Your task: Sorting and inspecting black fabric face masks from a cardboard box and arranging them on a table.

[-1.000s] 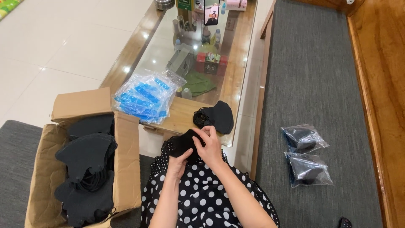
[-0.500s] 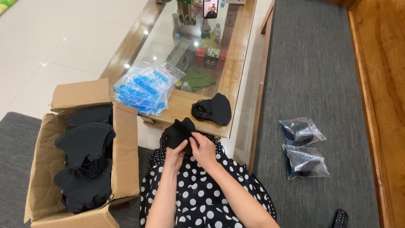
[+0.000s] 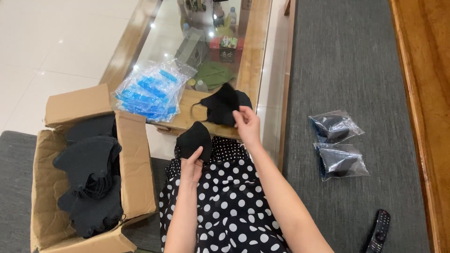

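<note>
While I sit: lap in polka-dot dress (image 3: 229,206), both hands up front.
L hand (image 3: 191,165): fingers curled shut round 1 folded black mask (image 3: 193,138), held over my lap.
R hand (image 3: 247,125): thumb + fingers pinched on edge of black mask pile (image 3: 221,107) at table (image 3: 255,37) edge.
Box (image 3: 136,164): on my L, more black masks inside.
Clear bags (image 3: 147,91): on table, near pile.
2 bagged masks (image 3: 336,145): on grey sofa, well apart, R.

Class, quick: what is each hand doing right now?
Left hand: closed on a folded black mask.
Right hand: fingers pinching the pile of black masks on the table.
</note>
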